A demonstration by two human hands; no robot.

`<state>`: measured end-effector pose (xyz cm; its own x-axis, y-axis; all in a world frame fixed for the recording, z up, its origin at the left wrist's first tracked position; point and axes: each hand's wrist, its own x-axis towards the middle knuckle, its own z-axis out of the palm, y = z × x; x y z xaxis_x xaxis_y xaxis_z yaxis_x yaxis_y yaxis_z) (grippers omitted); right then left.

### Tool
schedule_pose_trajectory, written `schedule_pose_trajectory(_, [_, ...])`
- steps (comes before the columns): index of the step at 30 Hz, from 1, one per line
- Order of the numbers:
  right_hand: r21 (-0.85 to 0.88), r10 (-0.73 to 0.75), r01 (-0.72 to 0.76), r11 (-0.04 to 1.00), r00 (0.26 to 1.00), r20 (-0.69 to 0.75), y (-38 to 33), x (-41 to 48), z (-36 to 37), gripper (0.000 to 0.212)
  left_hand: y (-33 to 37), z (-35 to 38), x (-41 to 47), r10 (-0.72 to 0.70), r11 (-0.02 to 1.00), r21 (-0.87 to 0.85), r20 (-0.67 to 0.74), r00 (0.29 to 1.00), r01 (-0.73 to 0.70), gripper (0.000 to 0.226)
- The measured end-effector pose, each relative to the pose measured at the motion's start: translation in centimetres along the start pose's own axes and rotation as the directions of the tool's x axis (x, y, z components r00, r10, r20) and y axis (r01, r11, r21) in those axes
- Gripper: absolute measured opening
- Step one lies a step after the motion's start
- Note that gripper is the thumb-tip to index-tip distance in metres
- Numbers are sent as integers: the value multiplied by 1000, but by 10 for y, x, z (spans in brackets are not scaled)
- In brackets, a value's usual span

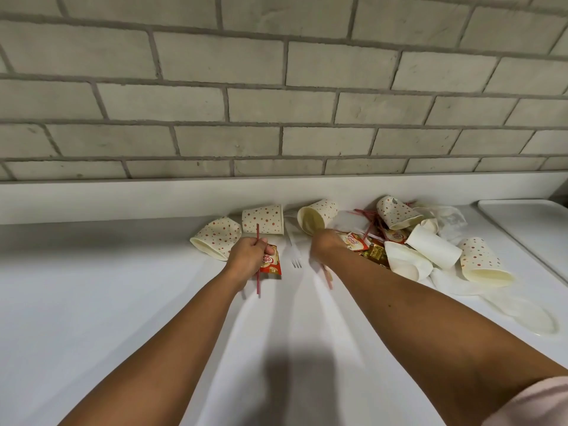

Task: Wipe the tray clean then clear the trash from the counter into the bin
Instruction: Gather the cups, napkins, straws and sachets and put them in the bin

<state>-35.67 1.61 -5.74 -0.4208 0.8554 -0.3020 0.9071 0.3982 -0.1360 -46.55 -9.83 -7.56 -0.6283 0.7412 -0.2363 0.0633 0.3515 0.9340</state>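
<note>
Trash pile (430, 247) right of fork (295, 255); tray (522, 216) farther right, bin unseen. Your left hand (249, 256), left of fork, pinches stirrer (258, 232) and sachet (272, 265). Right hand (325, 242), just right of fork, blurred: grip unclear. Likely risks: tipped cups (262, 221) behind fork roll; thin stirrer slips out. White counter (123, 287), grey brick wall (276, 103) beyond.

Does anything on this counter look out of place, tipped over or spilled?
Yes. The paper cups all lie on their sides on the counter, such as the dotted cup at the left and the plain white cup. Red stirrers and sachets lie scattered among them. No spilled liquid shows.
</note>
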Motion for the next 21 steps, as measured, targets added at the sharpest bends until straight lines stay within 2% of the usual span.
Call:
schedule_pose_trajectory(4, [-59,11,-8,998,999,49,3,-3,-6,33,1,1,1,2,1000,10,5,1000,-2,39])
schedule_pose_trajectory(7, [-148,2,18,989,992,129,5,-6,-6,10,2,3,1,0,1000,28,3,1000,0,39])
schedule_pose_trajectory(8, [-174,-2,29,984,988,154,6,-6,-5,16,3,3,2,4,1000,30,2,1000,-4,39])
schedule_pose_trajectory(10, [-233,-41,85,969,981,189,7,-8,-2,9,3,4,3,12,1000,22,2,1000,-12,39])
schedule_pose_trajectory(12, [-237,-62,98,967,986,153,10,-7,3,33,2,3,3,15,1000,17,4,1000,-15,38])
schedule_pose_trajectory(14, [-179,-76,91,980,993,90,13,-7,8,47,2,3,2,16,1000,16,9,1000,-16,38])
schedule_pose_trajectory(17, [-79,-43,49,996,996,73,14,-11,11,69,1,2,1,10,1000,25,11,1000,-10,38])
schedule_pose_trajectory(19, [-21,-44,46,999,995,88,15,-11,8,70,1,1,1,4,1000,26,11,1000,-4,38])
schedule_pose_trajectory(21, [20,-70,68,997,994,84,17,-11,4,57,2,1,1,-2,1000,22,13,1000,2,39])
